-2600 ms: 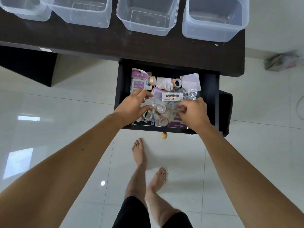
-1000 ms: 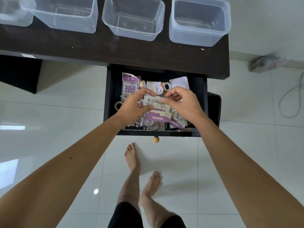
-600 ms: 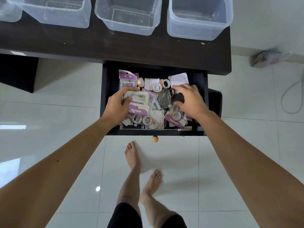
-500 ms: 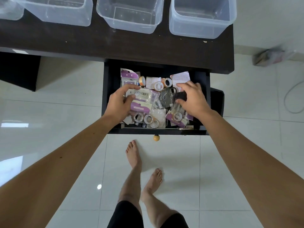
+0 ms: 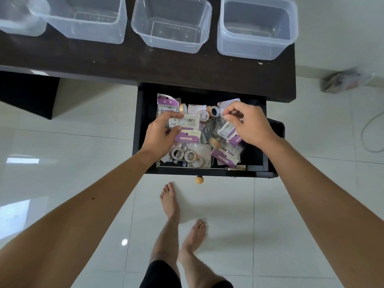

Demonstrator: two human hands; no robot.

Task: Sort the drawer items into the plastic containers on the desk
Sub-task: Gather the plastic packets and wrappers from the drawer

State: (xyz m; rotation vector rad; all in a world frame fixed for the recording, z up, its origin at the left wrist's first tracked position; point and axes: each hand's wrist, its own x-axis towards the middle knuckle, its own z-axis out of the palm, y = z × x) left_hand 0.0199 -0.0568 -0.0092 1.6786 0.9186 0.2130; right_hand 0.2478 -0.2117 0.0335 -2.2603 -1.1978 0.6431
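Head view, looking down: left hand (image 5: pixel 161 136) pinches a barcoded packet (image 5: pixel 190 121) over the open drawer (image 5: pixel 138 125) of packets and tape rolls, right hand (image 5: pixel 252 125) pinches a clear packet (image 5: pixel 225 129), and empty plastic containers (image 5: pixel 172 23) line the tabletop (image 5: pixel 124 59) above.

Both hands in the drawer (image 5: pixel 139 129) — each grips a purple-carded packet.
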